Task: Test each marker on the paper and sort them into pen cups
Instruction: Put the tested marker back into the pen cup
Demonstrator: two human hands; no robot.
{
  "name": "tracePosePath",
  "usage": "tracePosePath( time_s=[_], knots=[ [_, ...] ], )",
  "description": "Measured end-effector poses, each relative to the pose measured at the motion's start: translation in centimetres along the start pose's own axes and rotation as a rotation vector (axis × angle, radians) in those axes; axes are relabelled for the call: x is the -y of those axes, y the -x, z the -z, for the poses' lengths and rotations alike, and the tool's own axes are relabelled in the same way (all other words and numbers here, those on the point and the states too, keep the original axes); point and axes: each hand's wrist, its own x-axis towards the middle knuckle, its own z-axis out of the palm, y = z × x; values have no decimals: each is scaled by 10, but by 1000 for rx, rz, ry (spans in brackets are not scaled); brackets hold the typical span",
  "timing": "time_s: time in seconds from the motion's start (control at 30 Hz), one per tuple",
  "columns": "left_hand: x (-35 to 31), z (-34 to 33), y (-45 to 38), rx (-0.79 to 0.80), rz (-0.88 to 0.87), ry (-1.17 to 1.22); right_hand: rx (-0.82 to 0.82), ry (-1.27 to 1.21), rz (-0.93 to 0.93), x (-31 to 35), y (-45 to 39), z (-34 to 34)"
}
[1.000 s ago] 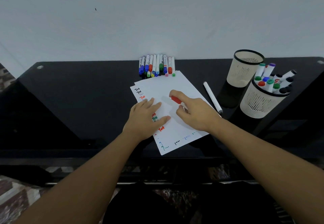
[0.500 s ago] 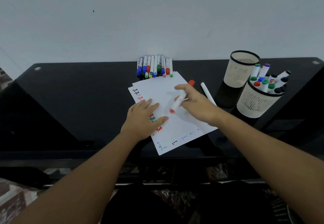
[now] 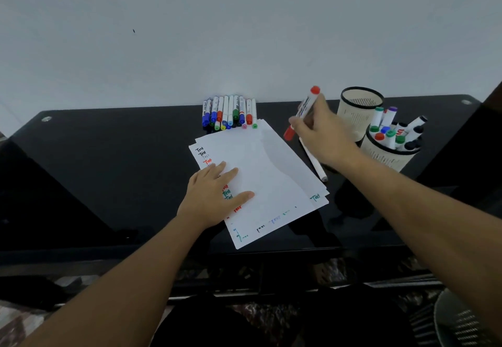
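Red marker (image 3: 302, 112) pinched in right hand (image 3: 323, 134), raised, long axis tilted up-right; pen cups just right: empty cup (image 3: 358, 110) nearer than full cup (image 3: 391, 148). Left hand (image 3: 214, 197) flat on paper (image 3: 271, 172).

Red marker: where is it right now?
Head view, right of centre: the red marker is held in the right hand above the desk, between the paper and the empty pen cup.

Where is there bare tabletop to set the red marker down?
Bare black tabletop lies left of the paper and the left hand. It is crowded behind the paper by the marker row, and right by a loose white marker and two cups.
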Motion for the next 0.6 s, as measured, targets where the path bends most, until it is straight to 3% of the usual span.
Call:
tracePosePath(
  time_s=[0.13,0.3,0.6],
  knots=[
    [0,0,-1,-10,-5,-11,-124,117,39,-6,-25,38],
    [1,-2,-1,-18,-6,-23,-259,197,-57,-29,-55,78],
    [1,-3,-1,-31,-9,-4,-215,328,-201,-69,-81,90]
  ],
)
